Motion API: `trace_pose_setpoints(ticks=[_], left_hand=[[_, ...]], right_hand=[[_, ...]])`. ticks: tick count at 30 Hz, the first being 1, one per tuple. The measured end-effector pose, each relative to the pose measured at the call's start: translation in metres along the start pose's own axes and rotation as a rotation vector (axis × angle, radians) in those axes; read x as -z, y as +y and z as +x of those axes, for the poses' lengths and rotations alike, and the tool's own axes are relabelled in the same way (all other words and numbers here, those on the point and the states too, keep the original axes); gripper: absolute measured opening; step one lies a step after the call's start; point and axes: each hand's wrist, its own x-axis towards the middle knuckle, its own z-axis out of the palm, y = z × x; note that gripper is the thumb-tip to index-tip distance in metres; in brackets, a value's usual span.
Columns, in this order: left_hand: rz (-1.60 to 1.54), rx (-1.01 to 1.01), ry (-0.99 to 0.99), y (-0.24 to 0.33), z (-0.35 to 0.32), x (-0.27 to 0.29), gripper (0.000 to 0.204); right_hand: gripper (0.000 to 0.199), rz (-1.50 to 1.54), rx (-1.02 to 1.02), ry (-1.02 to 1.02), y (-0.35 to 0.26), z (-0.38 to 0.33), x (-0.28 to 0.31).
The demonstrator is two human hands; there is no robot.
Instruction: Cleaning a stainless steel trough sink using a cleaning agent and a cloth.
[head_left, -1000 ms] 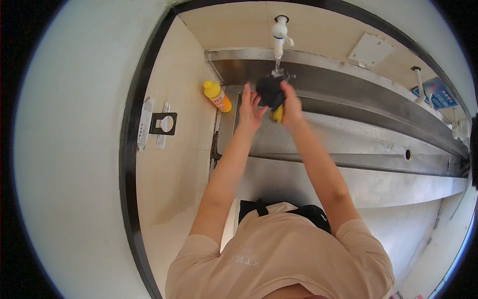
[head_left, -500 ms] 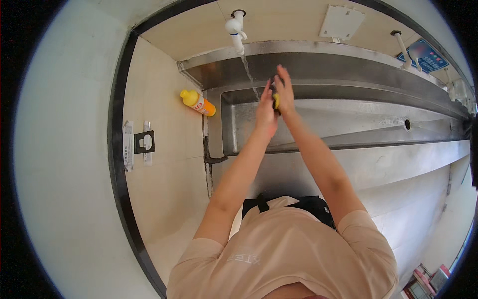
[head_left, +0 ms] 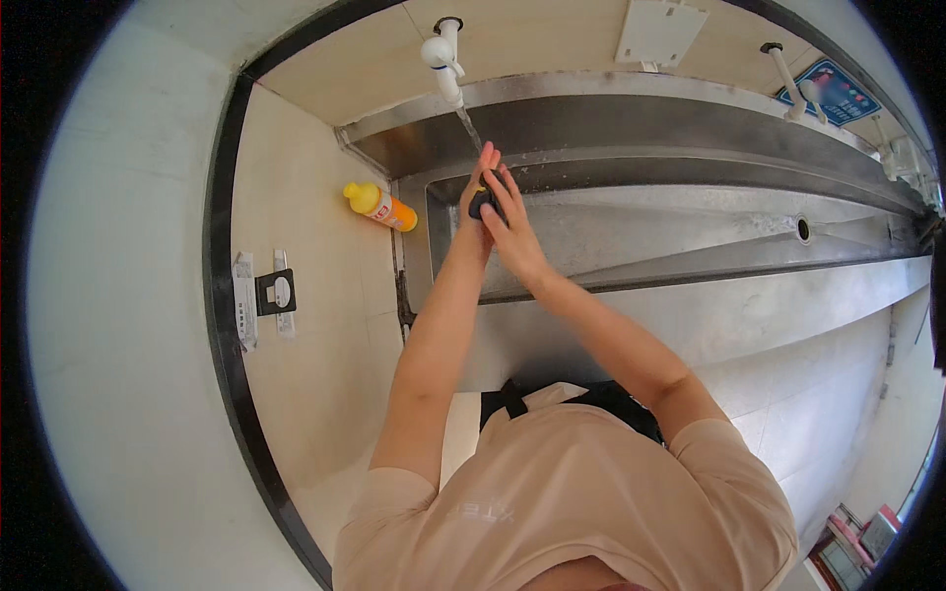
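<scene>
Left hand [head_left: 470, 200], right hand [head_left: 511, 219] nearly flat, black-and-yellow object [head_left: 479, 206] pressed between. Labelled yellow-orange plastic bottle [head_left: 382, 208]; lettered beige shirt [head_left: 581, 483], blue rectangular sign [head_left: 838, 93].

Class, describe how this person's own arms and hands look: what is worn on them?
The left hand and right hand are bare, without gloves. The forearms are uncovered too, with no watch, cable or marking to be seen. The sleeves are short, plain and beige.
</scene>
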Motion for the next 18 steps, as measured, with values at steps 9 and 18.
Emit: trace_pose_setpoints(ticks=[9,18], left_hand=[[-0.018,0.189,0.121,-0.022,-0.004,-0.004,0.047],[-0.098,0.099,0.017,-0.019,-0.007,-0.026,0.043]], right_hand=[[0.041,0.242,-0.132,0.022,0.031,0.024,0.016],[0.045,0.122,-0.093,0.052,0.033,0.057,0.036]])
